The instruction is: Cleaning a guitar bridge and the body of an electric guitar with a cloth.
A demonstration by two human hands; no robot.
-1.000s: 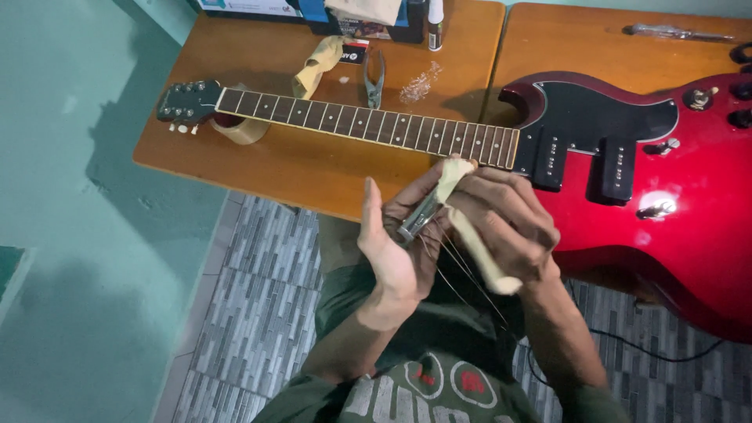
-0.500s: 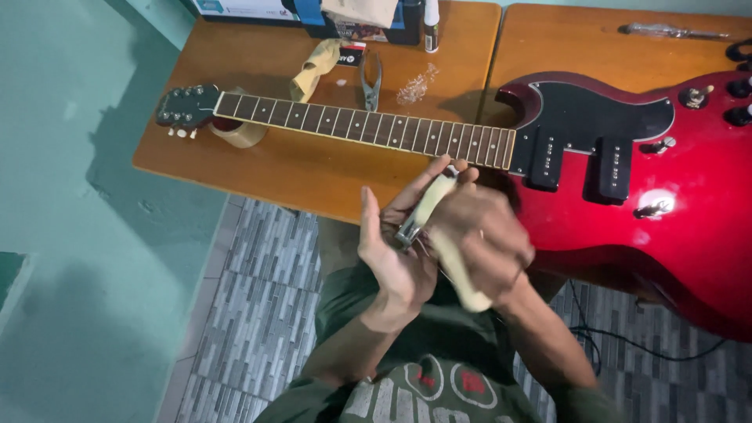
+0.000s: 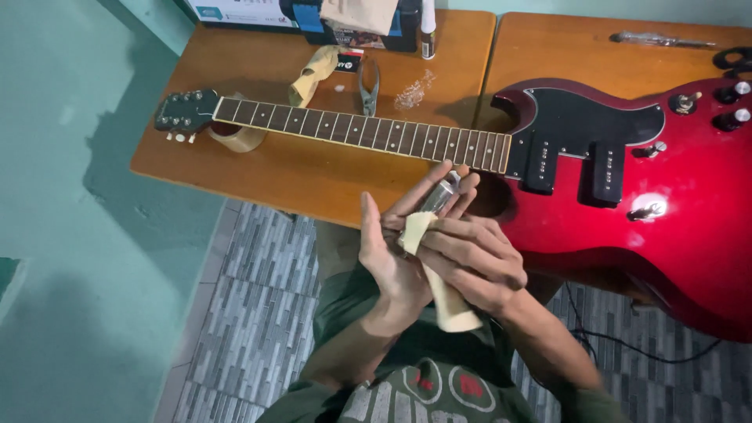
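My left hand (image 3: 394,249) holds a small shiny metal part (image 3: 440,196) upright between thumb and fingers, just in front of the table edge. My right hand (image 3: 479,262) presses a folded cream cloth (image 3: 439,283) against that part; the cloth's tail hangs down past my palm. A red electric guitar (image 3: 674,227) with a black pickguard lies flat on the wooden table (image 3: 258,172), its neck (image 3: 360,133) pointing left and the headstock (image 3: 182,110) resting on a tape roll (image 3: 239,139).
Pliers (image 3: 369,84), a second cream cloth (image 3: 313,72), a scrap of clear plastic (image 3: 413,91), a small bottle (image 3: 428,27) and boxes sit at the table's back. A screwdriver (image 3: 662,39) lies far right. A black cable (image 3: 627,345) trails over the tiled floor.
My right hand has slid the cloth along the metal part, rubbing it; the left hand keeps its hold. The guitar has not moved.
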